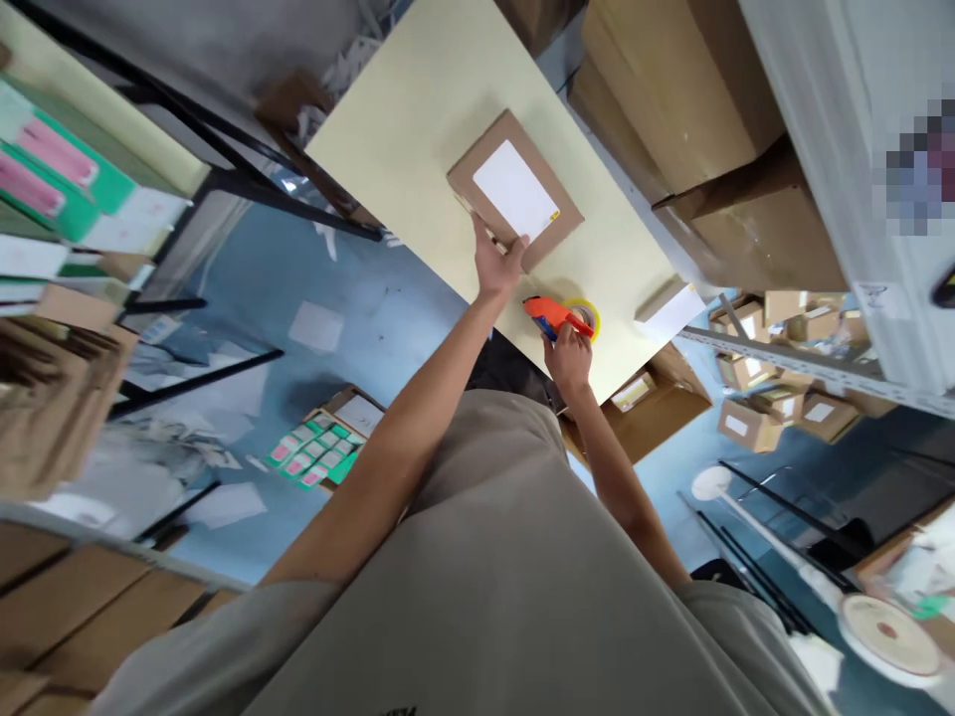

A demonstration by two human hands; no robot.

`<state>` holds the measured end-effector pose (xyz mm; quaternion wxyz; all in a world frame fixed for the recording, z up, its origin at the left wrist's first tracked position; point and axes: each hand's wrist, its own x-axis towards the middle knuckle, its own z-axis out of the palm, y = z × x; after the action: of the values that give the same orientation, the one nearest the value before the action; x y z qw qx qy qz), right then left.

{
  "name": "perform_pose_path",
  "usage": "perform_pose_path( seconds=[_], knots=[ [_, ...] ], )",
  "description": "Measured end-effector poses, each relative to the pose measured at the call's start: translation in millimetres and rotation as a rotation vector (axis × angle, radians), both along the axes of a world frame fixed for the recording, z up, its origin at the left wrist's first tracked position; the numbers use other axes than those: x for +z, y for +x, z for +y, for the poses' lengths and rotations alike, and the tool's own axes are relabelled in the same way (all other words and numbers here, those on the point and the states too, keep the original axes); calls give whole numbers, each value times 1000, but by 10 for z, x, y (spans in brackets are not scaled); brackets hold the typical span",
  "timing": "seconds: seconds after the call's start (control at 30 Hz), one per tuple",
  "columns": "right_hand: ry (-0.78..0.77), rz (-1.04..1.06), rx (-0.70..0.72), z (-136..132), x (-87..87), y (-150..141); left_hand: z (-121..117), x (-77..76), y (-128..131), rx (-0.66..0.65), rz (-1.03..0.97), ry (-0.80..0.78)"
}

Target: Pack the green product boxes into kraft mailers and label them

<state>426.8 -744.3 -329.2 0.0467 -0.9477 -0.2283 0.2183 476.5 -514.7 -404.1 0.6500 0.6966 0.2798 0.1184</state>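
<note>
A brown cardboard box (484, 149) with a white label (514, 184) on its top lies on the pale table (403, 129). My left hand (499, 261) grips the box's near edge, thumb on top by the label's corner and the other fingers along the side. Closer to me, my right hand (568, 358) is closed around an orange tape dispenser (556, 313). A yellow-edged roll of tape (589, 310) shows at the dispenser. The dispenser is apart from the box.
A small white-topped box (675, 306) stands at the table's right corner. Below that edge is an open carton (657, 413). Large cartons (678, 89) are stacked beyond the table. On the blue floor sits a carton of green and pink packs (317, 447). Shelving stands left.
</note>
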Motion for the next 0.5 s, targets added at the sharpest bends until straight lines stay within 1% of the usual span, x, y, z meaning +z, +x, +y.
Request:
perform_pose_path(
  seconds=[0.07,0.17,0.23,0.3,0.33,0.4,0.5],
  knots=[
    [21,46,33,175,12,-94,266,15,-56,-73,17,13],
    [77,117,94,520,-19,-248,622,60,-150,-180,67,4],
    [98,146,119,731,-36,-335,761,94,-210,-172,109,-36],
    [91,162,105,842,-28,-404,825,121,-262,-123,147,-93],
    [81,164,81,841,-14,-436,838,131,-282,-104,163,-120],
    [56,157,22,711,25,-507,848,145,-305,-89,186,-158],
    [20,156,-46,270,89,-597,860,165,-308,-96,197,-175]
  ],
)
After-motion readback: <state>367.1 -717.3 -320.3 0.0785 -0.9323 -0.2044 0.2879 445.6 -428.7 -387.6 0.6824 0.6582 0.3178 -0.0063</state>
